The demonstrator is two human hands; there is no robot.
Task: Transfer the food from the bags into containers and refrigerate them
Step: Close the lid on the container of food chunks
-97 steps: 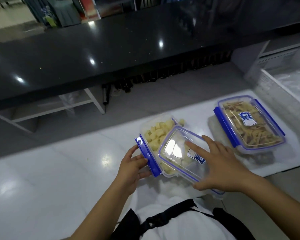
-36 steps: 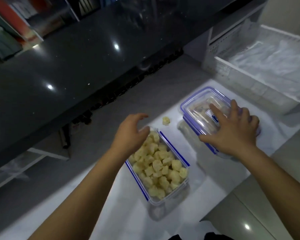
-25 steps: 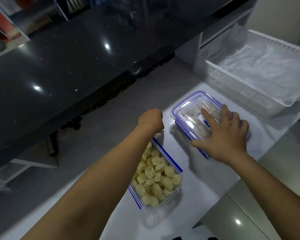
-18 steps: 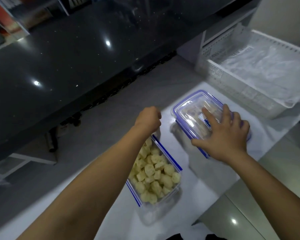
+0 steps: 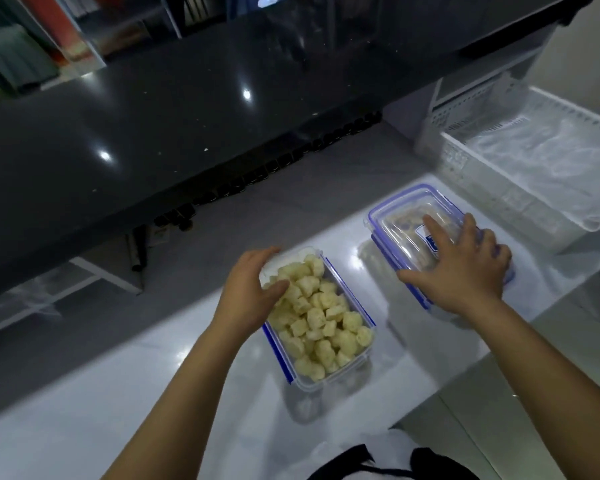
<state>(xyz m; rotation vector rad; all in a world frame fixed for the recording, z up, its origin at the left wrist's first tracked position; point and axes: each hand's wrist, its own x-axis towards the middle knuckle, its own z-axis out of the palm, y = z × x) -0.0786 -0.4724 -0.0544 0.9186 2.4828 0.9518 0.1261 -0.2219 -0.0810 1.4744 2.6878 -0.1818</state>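
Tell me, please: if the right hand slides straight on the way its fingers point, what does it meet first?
The right hand lies flat on the lidded container, fingers pointing up-left. Sliding on, it would cross the lid's far edge, then probably bare white counter; depth is unclear.

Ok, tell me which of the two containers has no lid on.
The container of pale cubes under the left hand is uncovered. The lidded container beneath the right hand has a clear, blue-rimmed lid.
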